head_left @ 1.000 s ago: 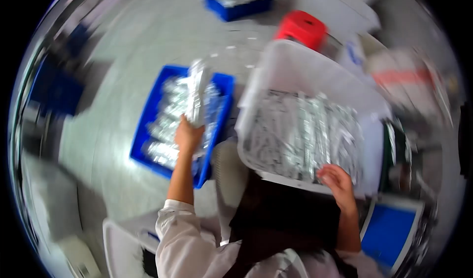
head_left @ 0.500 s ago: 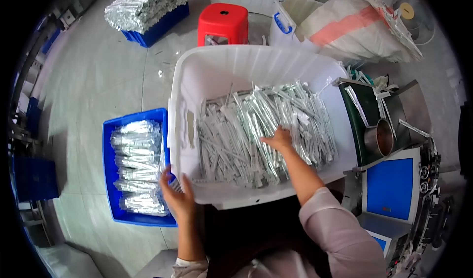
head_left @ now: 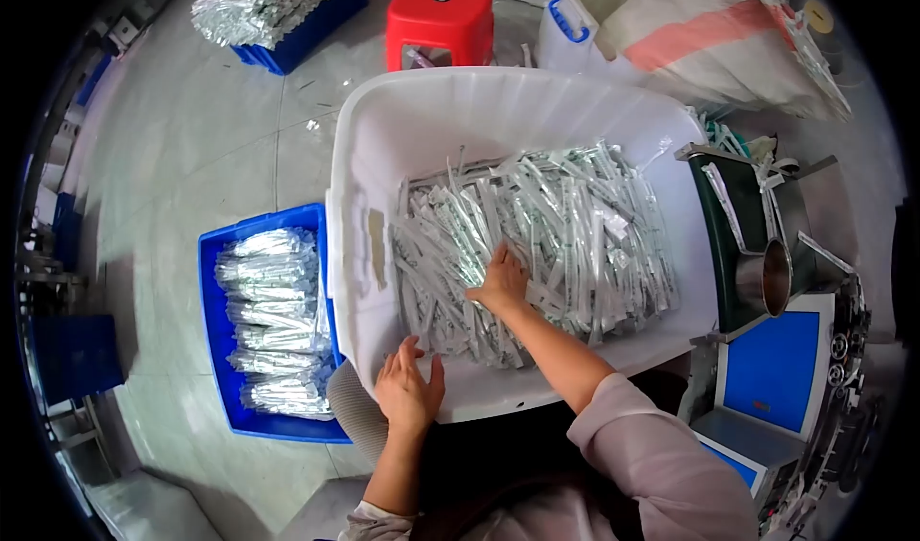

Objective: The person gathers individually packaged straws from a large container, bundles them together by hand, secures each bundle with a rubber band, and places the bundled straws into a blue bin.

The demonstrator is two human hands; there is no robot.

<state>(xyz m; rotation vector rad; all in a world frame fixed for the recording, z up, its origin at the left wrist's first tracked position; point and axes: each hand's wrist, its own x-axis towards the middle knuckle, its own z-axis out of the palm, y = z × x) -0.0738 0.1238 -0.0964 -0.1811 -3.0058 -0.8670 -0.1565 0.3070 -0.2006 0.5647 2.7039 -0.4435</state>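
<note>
Head view. Slim silvery-white plastic packets (head_left: 578, 244): loose, crisscrossed, inside large white plastic tub (head_left: 517, 110). Right hand (head_left: 501, 283): fingers curled upon packets; grip cannot be told. Left hand (head_left: 409, 388): loosely open, seemingly empty, at tub's near-left corner. Handling, as judged: gather along packets' length, ends level, wrappers unbent.

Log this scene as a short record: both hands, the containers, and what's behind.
Right hand: at the loose silvery packets; grip unclear
Left hand: open by the white tub's near-left corner, nothing visibly held
White tub: holds the loose silvery packets, at mixed angles
Blue crate: left of the tub, bundled packets in a row
Behind the tub: red stool
</note>
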